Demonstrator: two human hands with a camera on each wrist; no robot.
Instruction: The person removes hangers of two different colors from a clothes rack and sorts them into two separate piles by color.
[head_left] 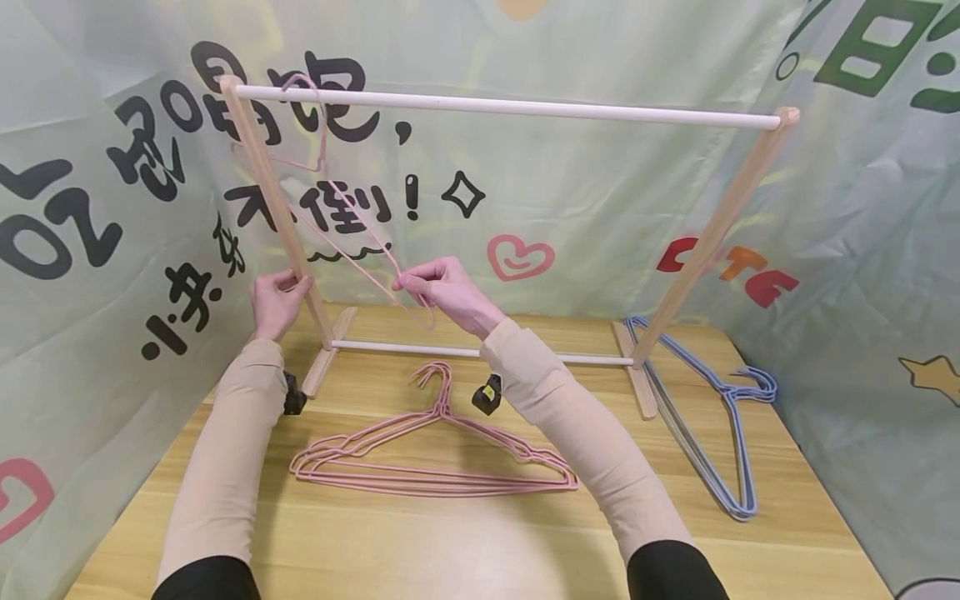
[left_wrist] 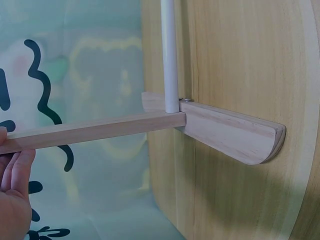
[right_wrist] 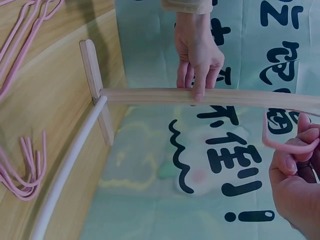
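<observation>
A pink clothes hanger has its hook over the white top rod of a wooden rack, near the rod's left end. My right hand pinches the hanger's lower corner between thumb and fingers, and the hanger tilts down toward it. In the right wrist view, the bent pink corner shows at those fingertips. Lower on the left wooden post, my left hand grips the wood with thumb and fingers on either side. The left wrist view shows only part of that hand.
Several pink hangers lie stacked on the wooden table before the rack. Blue hangers rest at the right, by the right post. A white lower rod joins the rack's feet. Printed cloth surrounds the table.
</observation>
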